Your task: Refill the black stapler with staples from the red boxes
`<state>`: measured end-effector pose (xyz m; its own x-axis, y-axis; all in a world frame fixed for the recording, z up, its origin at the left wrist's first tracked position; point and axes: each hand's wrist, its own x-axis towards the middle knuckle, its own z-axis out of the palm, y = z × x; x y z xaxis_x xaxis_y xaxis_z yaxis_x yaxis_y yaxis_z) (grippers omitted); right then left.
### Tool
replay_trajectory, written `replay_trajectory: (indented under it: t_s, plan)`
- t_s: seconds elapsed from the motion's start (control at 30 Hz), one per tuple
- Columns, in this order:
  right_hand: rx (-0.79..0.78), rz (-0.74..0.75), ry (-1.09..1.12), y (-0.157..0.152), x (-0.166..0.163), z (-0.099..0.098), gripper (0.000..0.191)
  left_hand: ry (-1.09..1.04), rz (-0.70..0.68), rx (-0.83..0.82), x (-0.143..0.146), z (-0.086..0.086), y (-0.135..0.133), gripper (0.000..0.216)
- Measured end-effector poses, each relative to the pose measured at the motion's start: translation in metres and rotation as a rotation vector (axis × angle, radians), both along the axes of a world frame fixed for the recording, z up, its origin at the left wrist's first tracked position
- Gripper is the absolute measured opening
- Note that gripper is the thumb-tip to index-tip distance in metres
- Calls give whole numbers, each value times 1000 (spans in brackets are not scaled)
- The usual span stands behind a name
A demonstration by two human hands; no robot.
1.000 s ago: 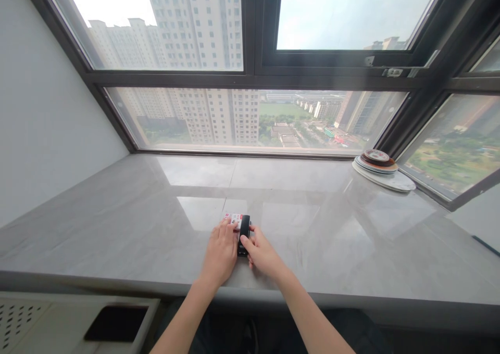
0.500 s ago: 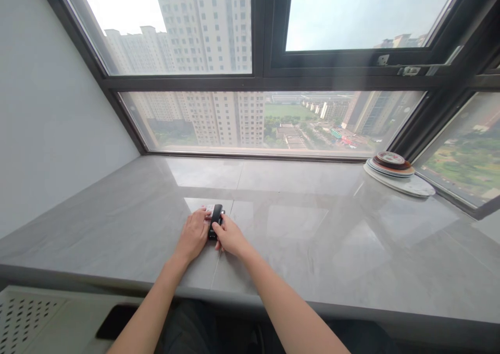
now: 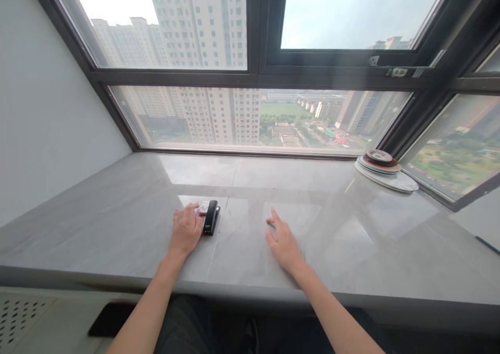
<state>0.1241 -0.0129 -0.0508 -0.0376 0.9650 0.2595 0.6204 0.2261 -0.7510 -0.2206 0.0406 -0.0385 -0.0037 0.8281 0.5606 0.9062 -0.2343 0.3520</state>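
Observation:
A small black stapler [image 3: 211,217] lies on the grey stone sill [image 3: 117,229], partly on top of a white and red card or paper [image 3: 203,207]. My left hand [image 3: 185,230] rests flat beside the stapler, fingers on the card and touching the stapler's left side. My right hand [image 3: 283,239] lies open on the bare sill well to the right of the stapler, fingers stretched out, holding nothing.
A stack of round plates [image 3: 385,167] sits at the far right corner of the sill by the window frame. A large window [image 3: 250,114] runs along the back. A white wall [image 3: 42,109] closes the left side. A perforated white panel [image 3: 23,312] lies below the sill's front edge.
My right hand has let go of the stapler and moved right onto the bare sill. My left hand stays by the stapler and card.

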Motion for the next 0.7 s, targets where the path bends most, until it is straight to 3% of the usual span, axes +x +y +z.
replay_trajectory:
  t_s: [0.1,0.17,0.2,0.3,0.4,0.53,0.7]
  plan:
    - [-68,-106,-382,-21,51,-3,76,-95,77,175,18,18,-15,30]
    - [-118,-115,-556,-29,61,-3,72,-145,86,245,46,29,-32,28]
    - [-128,-116,-619,-32,60,-3,70,-140,43,228,65,32,-41,28]
    - [-116,-144,-722,-36,50,1,67,26,-280,-9,125,29,-64,35]
    - [-85,-129,-749,-37,44,4,66,172,-364,-151,167,9,-72,55]
    - [-78,-95,-748,-38,46,6,65,219,-315,-207,179,-14,-69,65]
    - [-76,-110,-736,-40,45,7,64,204,-313,-220,173,-15,-67,62]
